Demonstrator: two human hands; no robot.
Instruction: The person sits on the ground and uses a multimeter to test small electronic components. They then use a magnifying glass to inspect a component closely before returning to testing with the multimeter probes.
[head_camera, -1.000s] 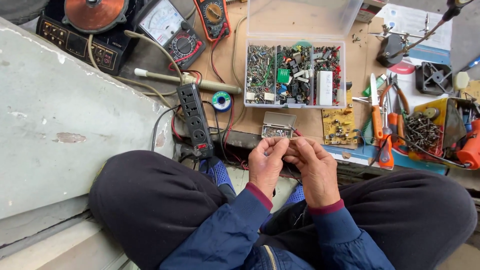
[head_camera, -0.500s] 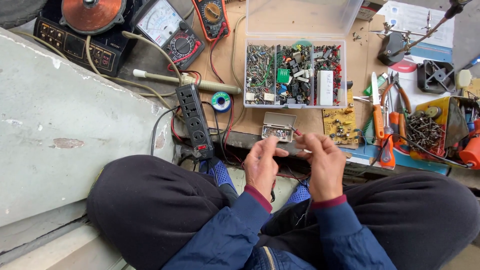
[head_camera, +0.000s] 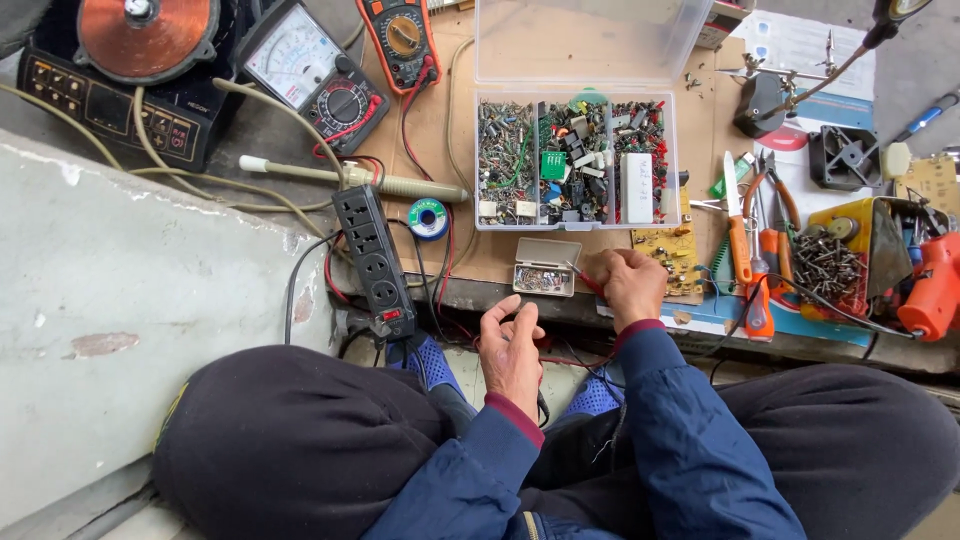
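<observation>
Here, the small open parts box (head_camera: 543, 267) lies on the cardboard mat (head_camera: 455, 130) at the front edge of the bench, below the big clear organizer (head_camera: 577, 160). The right hand (head_camera: 630, 285) is just beside it, fingers closed on a thin red probe (head_camera: 588, 281) whose tip points to the box. The left hand (head_camera: 512, 345) is lower, above the lap; its fingers are curled, and I cannot tell if they pinch something. A black power strip (head_camera: 372, 250) lies to the left.

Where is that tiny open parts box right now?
In the head view, the small parts box sits mid-bench, just below the big clear organizer, immediately left of the right hand.
</observation>
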